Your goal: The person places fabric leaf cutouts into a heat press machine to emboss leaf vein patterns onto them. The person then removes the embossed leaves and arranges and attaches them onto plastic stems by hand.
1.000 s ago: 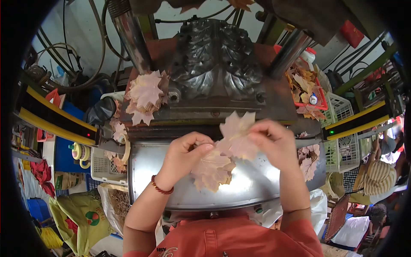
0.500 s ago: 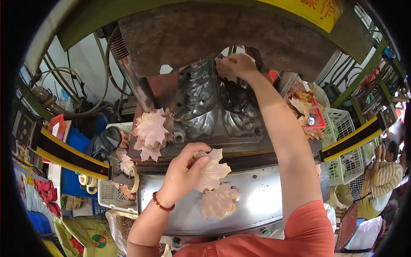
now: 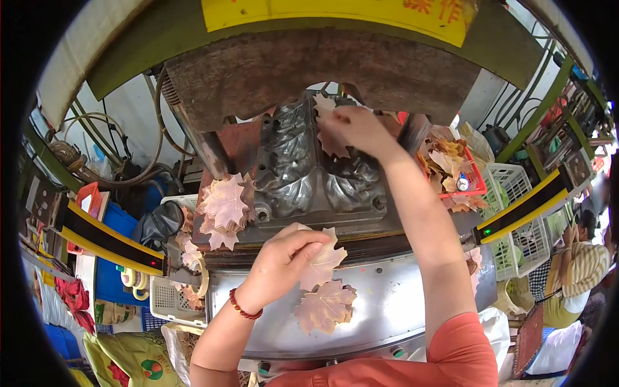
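My left hand (image 3: pixel 276 266), with a red beaded bracelet at the wrist, pinches a pale pink maple leaf (image 3: pixel 324 261) above the front metal ledge. Just below it, more maple leaves (image 3: pixel 325 307) lie on the ledge. Farther off, my right hand (image 3: pixel 360 131) reaches under the press and grips another maple leaf (image 3: pixel 333 144) over the right half of a dark metal mould (image 3: pixel 289 164). Leaf-shaped relief covers the mould's surface. The fingertips of the right hand are partly hidden by the hand itself. A pile of maple leaves (image 3: pixel 225 205) sits left of the mould.
A heavy rusty press plate (image 3: pixel 309 71) hangs above the mould between metal posts. Yellow-edged sensor bars (image 3: pixel 109 237) flank the work area. At right stands a red basket (image 3: pixel 476 174) of leaves beside a white crate (image 3: pixel 523 242). Another person (image 3: pixel 580 271) is at far right.
My right hand has come lower and nearer over the mould with its leaf. My left hand keeps its leaf, which is tilted differently. The right sensor bar's light has turned from red to green.
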Motion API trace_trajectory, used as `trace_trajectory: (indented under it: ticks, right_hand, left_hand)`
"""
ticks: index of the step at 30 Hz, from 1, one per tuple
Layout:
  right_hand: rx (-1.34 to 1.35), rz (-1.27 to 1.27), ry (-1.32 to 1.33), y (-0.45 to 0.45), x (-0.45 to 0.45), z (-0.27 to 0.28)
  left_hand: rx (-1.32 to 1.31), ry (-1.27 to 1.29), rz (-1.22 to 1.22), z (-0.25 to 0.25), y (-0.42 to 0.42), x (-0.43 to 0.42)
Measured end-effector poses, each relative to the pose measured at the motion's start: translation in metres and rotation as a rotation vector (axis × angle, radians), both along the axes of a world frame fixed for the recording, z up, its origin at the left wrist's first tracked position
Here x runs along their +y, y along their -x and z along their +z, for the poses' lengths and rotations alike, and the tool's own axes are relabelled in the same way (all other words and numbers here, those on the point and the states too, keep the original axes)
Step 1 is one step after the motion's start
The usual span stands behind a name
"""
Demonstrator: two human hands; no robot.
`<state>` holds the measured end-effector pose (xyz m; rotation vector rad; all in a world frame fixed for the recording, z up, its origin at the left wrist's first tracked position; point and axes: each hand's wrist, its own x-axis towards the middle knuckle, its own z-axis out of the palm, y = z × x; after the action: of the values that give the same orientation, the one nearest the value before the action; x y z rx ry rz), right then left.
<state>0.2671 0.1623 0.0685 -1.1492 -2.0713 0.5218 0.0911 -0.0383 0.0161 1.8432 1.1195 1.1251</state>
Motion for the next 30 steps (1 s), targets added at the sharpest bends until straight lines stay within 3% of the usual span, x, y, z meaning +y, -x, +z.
trace_trajectory:
  ticks: [2,6,7,10,12,14,15,18,22,26,30]
  right_hand:
    - [-0.113,0.032,-0.299,0.000,0.035,-0.046]
    - [0.037,-0.173,-0.146,-0.007,-0.020,-0.001]
    - [0.219,-0.145,-0.243,-0.009,-0.012,-0.010]
    - [0.300,-0.097,-0.068,-0.027,-0.030,-0.003]
    - [0.377,-0.147,-0.239,-0.028,-0.044,-0.012]
    - [0.273,-0.201,-0.235,-0.028,-0.067,-0.002]
    - [0.386,-0.137,-0.209,-0.027,-0.071,-0.006]
    - [0.190,-0.061,-0.293,-0.033,-0.084,-0.013]
    - [-0.024,-0.026,-0.293,-0.035,-0.103,-0.014]
    - [-0.201,-0.007,-0.269,-0.029,-0.100,-0.024]
    - [-0.196,0.030,-0.225,-0.012,-0.094,-0.028]
  left_hand:
    - [0.062,-0.051,-0.015,0.008,-0.006,0.001]
    - [0.113,-0.170,0.003,0.032,-0.023,0.015]
    - [0.107,-0.219,0.013,0.036,-0.029,0.023]
    - [0.408,-0.600,0.110,0.044,-0.043,0.058]
    - [0.577,-0.682,0.236,0.042,-0.052,0.079]
    - [0.768,-0.740,0.346,0.036,-0.054,0.095]
    - [0.734,-0.707,0.379,0.037,-0.052,0.095]
    - [0.642,-0.681,0.533,0.047,-0.037,0.084]
    - [0.534,-0.625,0.563,0.039,0.026,0.067]
    - [0.567,-0.439,0.763,0.018,0.081,0.042]
    - [0.719,-0.342,0.855,0.000,0.101,0.031]
